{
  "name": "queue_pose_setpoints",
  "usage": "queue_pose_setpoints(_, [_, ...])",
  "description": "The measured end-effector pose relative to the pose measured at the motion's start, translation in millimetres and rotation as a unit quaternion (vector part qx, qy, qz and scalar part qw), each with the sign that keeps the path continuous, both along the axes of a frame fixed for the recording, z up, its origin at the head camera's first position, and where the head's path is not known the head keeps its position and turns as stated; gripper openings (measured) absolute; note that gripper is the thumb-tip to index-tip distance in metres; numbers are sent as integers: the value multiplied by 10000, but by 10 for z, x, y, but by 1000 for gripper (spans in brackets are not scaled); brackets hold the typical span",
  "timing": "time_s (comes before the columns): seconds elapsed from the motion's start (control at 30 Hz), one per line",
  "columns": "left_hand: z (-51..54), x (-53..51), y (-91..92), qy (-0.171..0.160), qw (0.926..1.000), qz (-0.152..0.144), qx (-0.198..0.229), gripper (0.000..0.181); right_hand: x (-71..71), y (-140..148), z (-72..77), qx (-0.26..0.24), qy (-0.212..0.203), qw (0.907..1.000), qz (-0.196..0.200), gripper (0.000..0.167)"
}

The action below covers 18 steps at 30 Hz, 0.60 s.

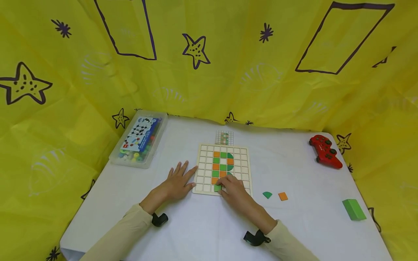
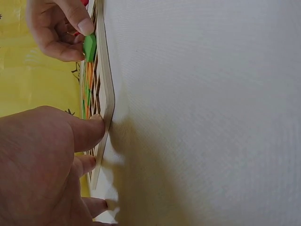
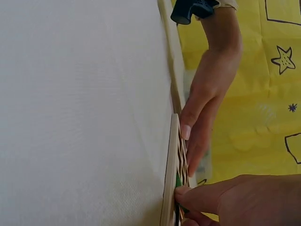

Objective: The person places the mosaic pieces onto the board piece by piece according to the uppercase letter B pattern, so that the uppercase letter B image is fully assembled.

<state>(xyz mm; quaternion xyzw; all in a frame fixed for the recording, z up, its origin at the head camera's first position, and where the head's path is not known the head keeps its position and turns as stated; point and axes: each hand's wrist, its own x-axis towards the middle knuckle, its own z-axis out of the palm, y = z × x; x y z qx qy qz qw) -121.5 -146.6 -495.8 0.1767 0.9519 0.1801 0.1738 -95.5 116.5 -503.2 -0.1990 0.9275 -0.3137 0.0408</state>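
A wooden grid board (image 1: 243, 166) lies on the table, with orange and green tiles (image 1: 216, 166) set in its middle columns. Near its bottom edge, my right hand (image 1: 236, 192) pinches a green square tile (image 1: 217, 188) between thumb and fingers. In the left wrist view this green tile (image 2: 89, 47) sits tilted at the thumb tip, over the board's rim. My left hand (image 1: 177, 184) is spread flat on the left, its thumb and a fingertip touching the board's side. Part of the board's lower right lies hidden under my right hand.
Right of the board lie a green quarter-round tile (image 1: 267, 195) and an orange square tile (image 1: 283, 196). Behind it is a small pattern card (image 1: 224, 137). A clear plastic case (image 1: 140, 139), red game controller (image 1: 326, 151) and green block (image 1: 354, 209) stand farther out.
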Motion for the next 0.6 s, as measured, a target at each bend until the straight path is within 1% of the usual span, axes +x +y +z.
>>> queue_pose_setpoints(0.1, [0, 0, -4, 7, 10000, -14, -1, 64, 10, -42, -14, -18, 122, 9998, 134, 15])
queue_pose_setpoints(0.23, [1, 0, -5, 22, 10000, -18, 22, 64, 25, -82, -8, 8, 128, 9998, 128, 11])
queue_pose_setpoints(0.4, [-15, 1, -10, 37, 10000, -23, 25, 64, 45, -91, 4, 25, 81, 9999, 94, 14])
queue_pose_setpoints(0.6, [-21, -5, -5, 24, 10000, -36, -2, 65, 50, -50, -2, 15, 240, 9996, 152, 13])
